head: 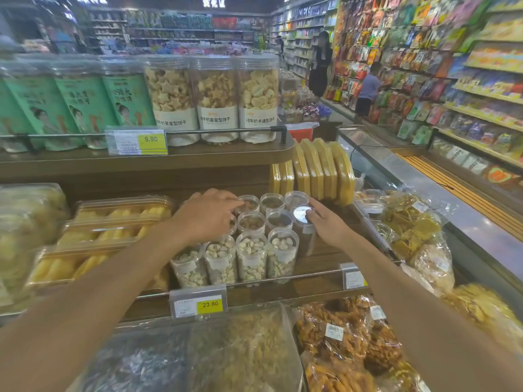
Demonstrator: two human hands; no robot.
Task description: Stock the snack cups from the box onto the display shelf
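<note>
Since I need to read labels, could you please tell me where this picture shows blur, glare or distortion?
Head view: wide-angle distortion tilts the right wall shelves; green jars are blurred; glare whitens the cup lid by the right hand; the 23.80 tag reads clearly.

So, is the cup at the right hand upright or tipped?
Upright: the cup stands straight, lid facing up, right hand gripping its top.

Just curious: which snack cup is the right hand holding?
The dark-filled cup at the cluster's right edge, its lid glaring; the right hand has a grip on it.
</note>
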